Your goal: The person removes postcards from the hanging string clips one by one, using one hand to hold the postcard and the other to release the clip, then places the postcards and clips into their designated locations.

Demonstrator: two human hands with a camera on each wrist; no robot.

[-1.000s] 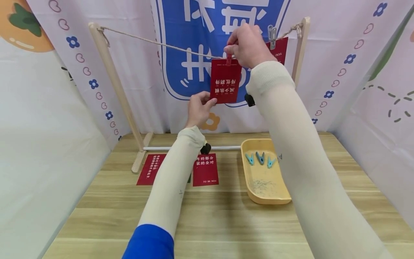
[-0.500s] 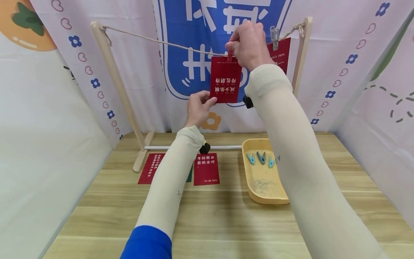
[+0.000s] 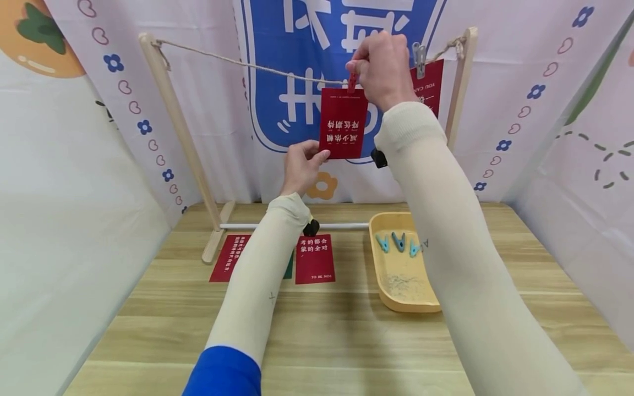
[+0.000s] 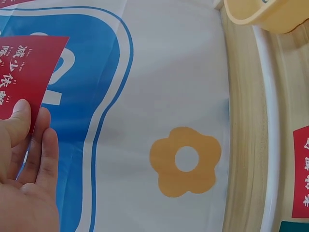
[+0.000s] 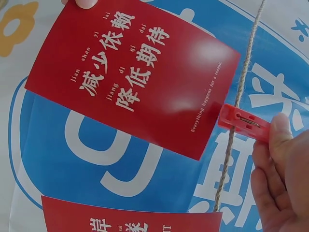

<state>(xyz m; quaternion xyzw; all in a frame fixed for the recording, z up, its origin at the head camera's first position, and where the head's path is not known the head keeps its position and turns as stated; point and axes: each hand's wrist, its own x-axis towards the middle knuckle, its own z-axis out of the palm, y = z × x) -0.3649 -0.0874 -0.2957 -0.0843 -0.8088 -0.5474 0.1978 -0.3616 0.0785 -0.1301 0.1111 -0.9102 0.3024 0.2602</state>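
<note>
My left hand (image 3: 301,168) pinches a red card (image 3: 343,124) by its lower left corner, thumb in front and fingers behind, as the left wrist view also shows. The card hangs upside down, with white lettering. Above it, my right hand (image 3: 386,69) pinches a red clothespin (image 5: 244,122) between thumb and index finger. In the right wrist view the clothespin straddles the rope (image 5: 245,63), its tip right at the card's upper edge. A second red card (image 3: 430,85) hangs farther right under a grey clothespin (image 3: 419,59), partly hidden by my right hand and wrist.
Two wooden posts (image 3: 178,126) carry the rope. On the table (image 3: 317,341) lie red cards (image 3: 315,267), partly covered by my left arm, and a sliver of green. A yellow tray (image 3: 403,300) with several blue clothespins (image 3: 398,242) sits at right, behind my right arm.
The red clothespin has shifted up relative to the card, so its tip overlaps the top edge less. The card has moved slightly left. Both hands keep their grip.
</note>
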